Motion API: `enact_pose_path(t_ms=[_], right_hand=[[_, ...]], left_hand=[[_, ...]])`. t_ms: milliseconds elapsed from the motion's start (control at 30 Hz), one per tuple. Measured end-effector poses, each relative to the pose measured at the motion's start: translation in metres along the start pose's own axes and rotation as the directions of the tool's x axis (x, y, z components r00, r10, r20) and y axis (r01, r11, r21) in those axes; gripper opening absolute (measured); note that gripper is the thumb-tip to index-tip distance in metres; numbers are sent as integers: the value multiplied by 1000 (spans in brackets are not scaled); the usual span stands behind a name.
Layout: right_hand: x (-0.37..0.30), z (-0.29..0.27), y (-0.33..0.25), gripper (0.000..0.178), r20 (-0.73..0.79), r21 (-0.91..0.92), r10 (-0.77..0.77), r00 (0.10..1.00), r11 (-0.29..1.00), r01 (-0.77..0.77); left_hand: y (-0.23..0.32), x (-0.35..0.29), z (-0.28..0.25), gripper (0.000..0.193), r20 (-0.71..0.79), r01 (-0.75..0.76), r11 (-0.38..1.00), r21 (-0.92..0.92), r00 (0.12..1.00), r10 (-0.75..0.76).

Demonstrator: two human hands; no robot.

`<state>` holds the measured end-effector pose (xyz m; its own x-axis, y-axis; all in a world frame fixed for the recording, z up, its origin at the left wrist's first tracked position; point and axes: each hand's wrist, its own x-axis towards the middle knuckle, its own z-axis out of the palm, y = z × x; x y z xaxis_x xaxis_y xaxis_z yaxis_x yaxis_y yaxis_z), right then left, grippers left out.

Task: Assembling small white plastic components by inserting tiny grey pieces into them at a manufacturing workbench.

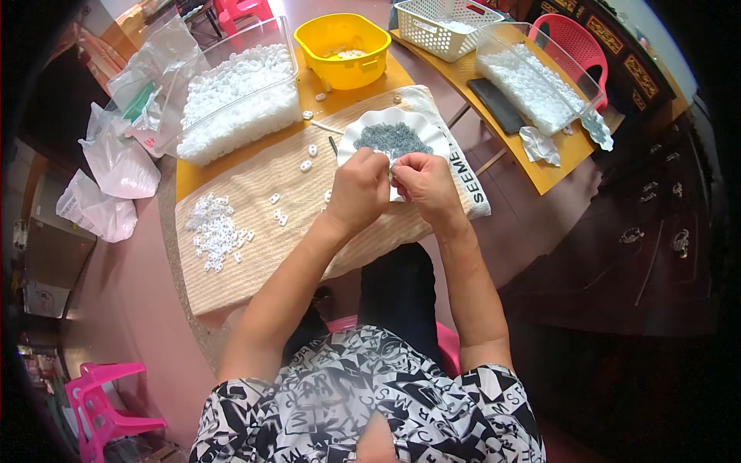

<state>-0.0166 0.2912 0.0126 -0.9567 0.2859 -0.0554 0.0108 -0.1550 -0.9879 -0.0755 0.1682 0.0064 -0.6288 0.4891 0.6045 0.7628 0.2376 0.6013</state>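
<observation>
My left hand and my right hand meet over the near rim of a white scalloped plate. Fingers of both are closed in a pinch, close together, on something too small to make out. On the plate lies a heap of small grey metallic-looking pieces. To the left on the striped beige cloth is a pile of small white plastic parts. A few loose white pieces lie between that pile and the plate, near a dark thin stick.
A clear bin of white parts stands at the back left, beside a yellow tub. On the right table are a white basket, another clear bin and a dark flat object. Plastic bags hang at far left.
</observation>
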Motion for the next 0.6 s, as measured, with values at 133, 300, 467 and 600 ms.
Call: enact_pose_path(t_ms=[133, 300, 467, 600], right_hand=[[-1, -5, -3, 9, 19, 135, 126, 992, 983, -127], [5, -5, 7, 6, 87, 405, 149, 985, 898, -172], [2, -5, 5, 7, 52, 320, 126, 991, 938, -136], [5, -11, 7, 7, 155, 399, 115, 981, 901, -169]], left_hand=[[6, 0, 2, 8, -10, -184, 978, 98, 982, 186], [4, -4, 1, 9, -79, -94, 995, -33, 993, 91], [0, -5, -1, 5, -94, 39, 987, -156, 994, -55], [1, -5, -3, 5, 37, 282, 898, -338, 957, -286]])
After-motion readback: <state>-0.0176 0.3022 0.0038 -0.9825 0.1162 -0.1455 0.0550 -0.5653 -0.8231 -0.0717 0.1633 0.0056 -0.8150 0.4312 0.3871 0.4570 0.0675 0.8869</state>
